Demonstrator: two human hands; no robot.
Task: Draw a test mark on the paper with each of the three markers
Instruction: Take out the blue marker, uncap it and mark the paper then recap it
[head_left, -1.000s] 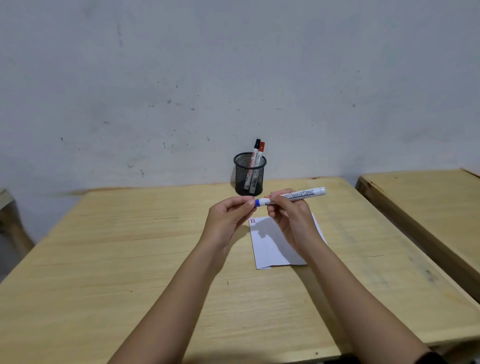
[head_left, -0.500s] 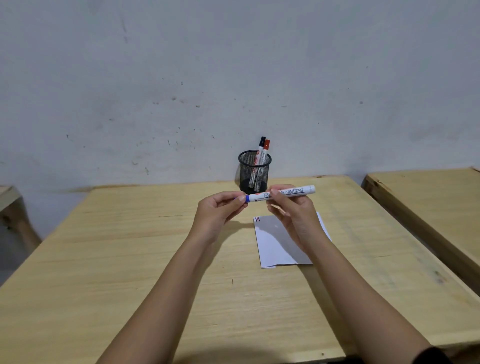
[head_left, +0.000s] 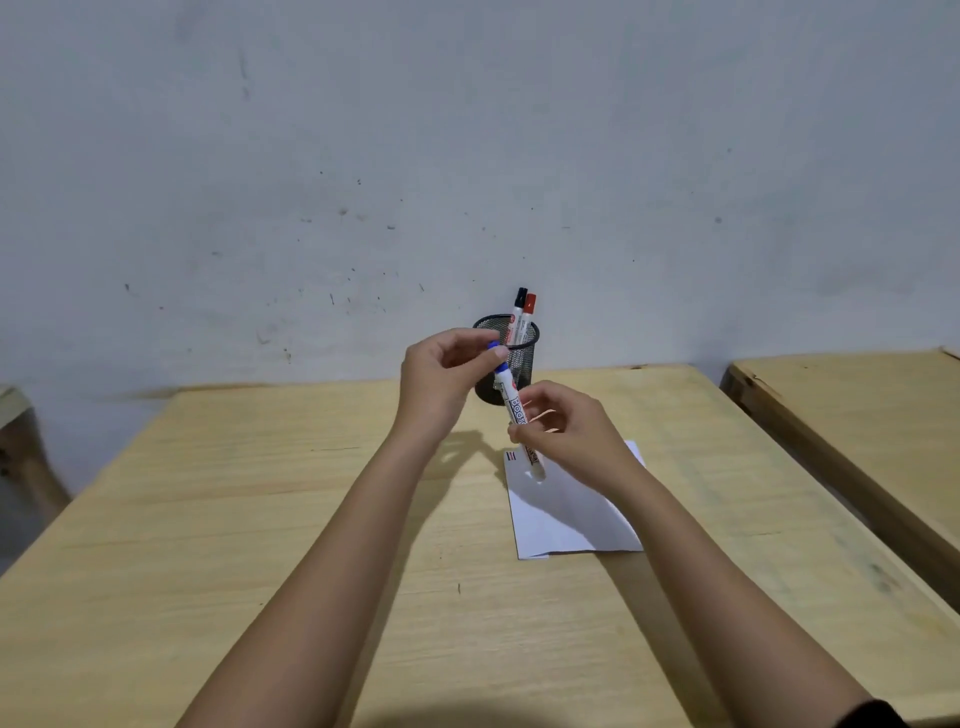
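Note:
I hold a white marker with a blue cap (head_left: 514, 405) nearly upright above the table. My left hand (head_left: 447, 379) pinches its blue cap end at the top. My right hand (head_left: 566, 431) grips the barrel lower down. A white sheet of paper (head_left: 566, 509) lies on the table under my right hand, with short marks (head_left: 511, 456) at its far left corner. A black mesh cup (head_left: 506, 358) behind the hands holds a black-capped marker (head_left: 518, 312) and a red-capped marker (head_left: 528, 318).
The wooden table (head_left: 260, 519) stands against a grey wall. A second wooden table (head_left: 852, 395) sits to the right across a narrow gap. Part of a wooden piece (head_left: 21, 441) shows at the far left.
The blue marker has turned from lying level to nearly upright, cap end up. My left hand has risen with the cap end; my right hand has dropped lower over the paper.

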